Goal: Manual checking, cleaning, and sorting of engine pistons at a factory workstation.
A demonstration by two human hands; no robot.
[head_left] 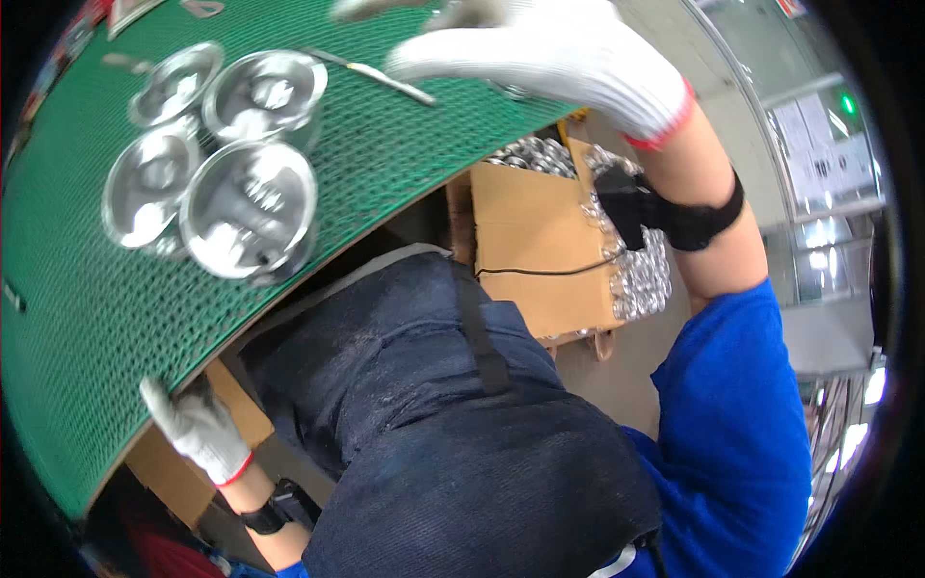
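My right hand (540, 58), in a white knit glove with a red cuff, is over the table's near right part, slightly blurred. Its thumb and fingers stretch leftward, apart from each other. A sliver of shiny metal (515, 92) shows below the palm; most of it is hidden. Just left of the thumb lies a thin metal rod-like tool (381, 81). Several shiny round metal cups (249, 207) stand bunched together on the green table mat (385, 135). My gloved left hand (200, 431) is at the table's near edge, thumb extended, some fingers in shadow; no held object shows.
Below the table's right side, an open cardboard box (540, 241) contains shiny metal parts (535, 156), with more parts (641, 279) beside it. Another cardboard box (173, 472) sits under the edge near my left hand. A small dark item (13, 296) lies at the mat's far left.
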